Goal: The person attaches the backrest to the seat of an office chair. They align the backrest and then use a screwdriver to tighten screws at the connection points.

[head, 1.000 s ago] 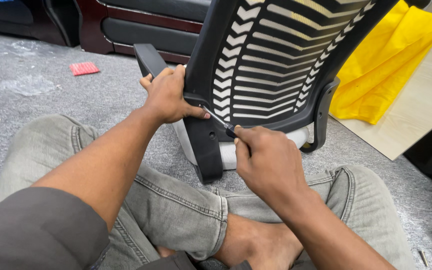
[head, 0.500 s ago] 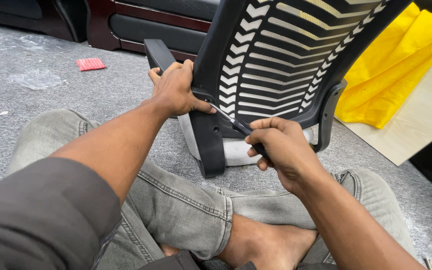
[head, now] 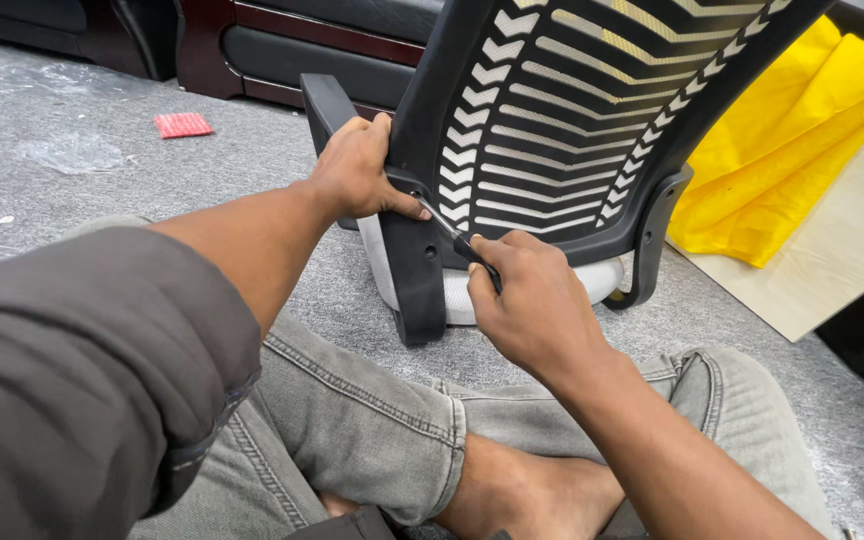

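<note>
My left hand [head: 362,170] grips the chair back [head: 552,120] frame's edge; my right hand [head: 532,305] holds a screwdriver [head: 452,232] at its bracket. Fastening looks underway; next needs steady turning pressure.

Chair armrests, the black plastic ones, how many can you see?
2. One black plastic armrest rises at the left behind the left hand; the other curves down at the right of the black ribbed chair back. Neither shows whole.
</note>
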